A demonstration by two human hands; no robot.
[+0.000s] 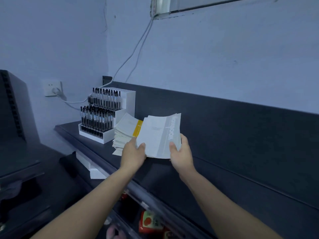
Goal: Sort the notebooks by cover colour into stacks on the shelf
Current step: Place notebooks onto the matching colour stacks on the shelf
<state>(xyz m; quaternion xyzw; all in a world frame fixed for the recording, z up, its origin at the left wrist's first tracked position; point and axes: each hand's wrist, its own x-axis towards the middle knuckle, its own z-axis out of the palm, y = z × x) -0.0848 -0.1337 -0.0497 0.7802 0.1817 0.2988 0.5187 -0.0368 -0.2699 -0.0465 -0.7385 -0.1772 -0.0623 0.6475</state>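
Note:
A pale notebook with a grey spine band [159, 135] is held up over the dark shelf [215, 169]. My left hand [133, 151] grips its lower left edge, thumb on the cover. Its lower right edge is gripped by my right hand [181, 153], thumb on the grey band. Behind and to the left lies a messy stack of pale notebooks [123, 133]; the top one carries a yellow spine band [137, 128]. The held notebook overlaps the stack's right side.
A white tiered rack of black pens [101, 116] stands at the shelf's left end, next to the stack. White cables [136, 49] run down the wall to a socket [52, 88]. Lower shelves below hold red packaged items [150, 221]. Dark furniture stands at left.

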